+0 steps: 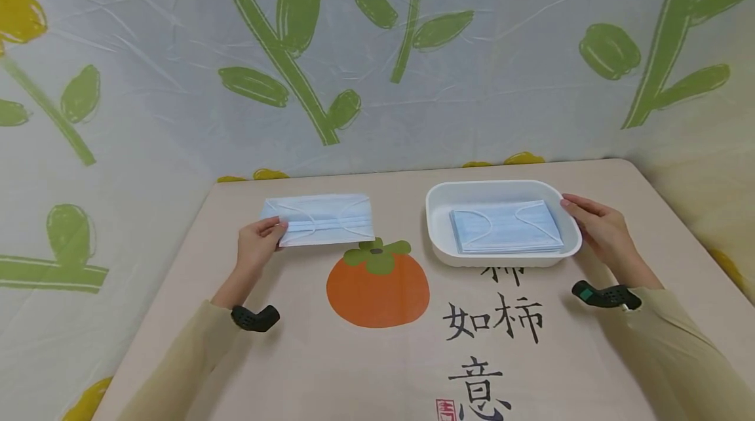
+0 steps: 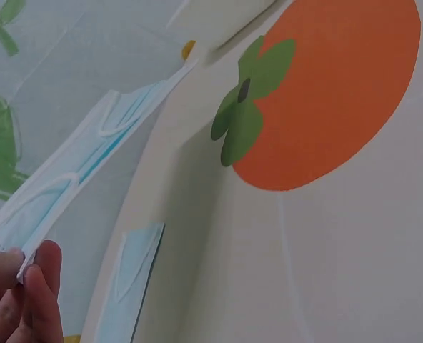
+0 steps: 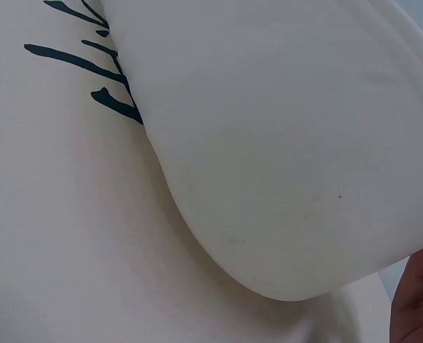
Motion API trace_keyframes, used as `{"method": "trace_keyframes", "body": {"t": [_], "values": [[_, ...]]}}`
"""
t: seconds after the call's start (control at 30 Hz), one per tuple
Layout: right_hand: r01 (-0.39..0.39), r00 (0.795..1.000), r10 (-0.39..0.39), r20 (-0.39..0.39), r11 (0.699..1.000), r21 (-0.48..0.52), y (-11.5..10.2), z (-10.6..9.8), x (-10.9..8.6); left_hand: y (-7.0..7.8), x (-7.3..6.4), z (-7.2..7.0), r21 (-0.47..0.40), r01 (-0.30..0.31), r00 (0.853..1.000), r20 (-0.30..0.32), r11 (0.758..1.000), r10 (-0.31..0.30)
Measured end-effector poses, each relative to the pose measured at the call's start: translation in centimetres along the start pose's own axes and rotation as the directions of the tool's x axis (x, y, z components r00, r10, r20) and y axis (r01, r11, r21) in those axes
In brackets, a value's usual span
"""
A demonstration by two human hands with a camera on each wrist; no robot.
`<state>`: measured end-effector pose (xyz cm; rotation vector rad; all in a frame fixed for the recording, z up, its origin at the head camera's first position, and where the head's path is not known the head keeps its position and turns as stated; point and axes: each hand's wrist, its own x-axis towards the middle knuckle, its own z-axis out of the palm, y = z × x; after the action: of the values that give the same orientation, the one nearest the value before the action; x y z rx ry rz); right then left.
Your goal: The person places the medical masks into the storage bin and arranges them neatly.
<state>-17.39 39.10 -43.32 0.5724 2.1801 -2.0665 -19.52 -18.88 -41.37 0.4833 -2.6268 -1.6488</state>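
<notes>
My left hand (image 1: 257,244) pinches the near left edge of a light blue face mask (image 1: 330,227) between thumb and fingers. That mask is held up off the table, its white ear loops lying across its face. Beneath it, the left wrist view shows another mask (image 2: 131,275) lying on the table. At the right, my right hand (image 1: 604,231) grips the right rim of a white plastic tray (image 1: 439,240), thumb at the rim. Inside the tray is a neat stack of blue masks (image 1: 507,231). The right wrist view is mostly filled by the tray's outer wall (image 3: 290,179).
The beige table (image 1: 330,368) carries a printed orange persimmon (image 1: 377,293) and black brush characters (image 1: 492,322). Behind the table's far edge hangs a pale cloth (image 1: 472,119) with green stems and yellow flowers. Black wrist devices (image 1: 255,319) sit on both sleeves.
</notes>
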Motion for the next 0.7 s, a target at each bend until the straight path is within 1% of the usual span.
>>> {"method": "trace_keyframes", "body": {"t": [0.17,0.3,0.4,0.7], "values": [[-0.005,1.000,0.005,-0.008,1.000,0.010,-0.1,0.1,0.0,0.3,-0.6,1.1,-0.001,-0.034,0.999,0.032,0.999,0.034],[-0.009,1.000,0.010,-0.005,1.000,0.025,-0.1,0.1,0.1,0.8,-1.1,1.9,-0.009,-0.048,0.998,0.043,0.999,0.049],[-0.016,1.000,0.016,-0.007,1.000,0.017,-0.1,0.1,0.1,1.3,-1.4,2.5,-0.027,-0.051,0.997,0.052,0.998,0.052],[-0.032,0.999,0.031,-0.040,0.999,-0.015,-0.1,0.3,0.1,3.1,-2.2,4.0,-0.091,-0.070,0.989,0.120,0.993,0.080]]}}
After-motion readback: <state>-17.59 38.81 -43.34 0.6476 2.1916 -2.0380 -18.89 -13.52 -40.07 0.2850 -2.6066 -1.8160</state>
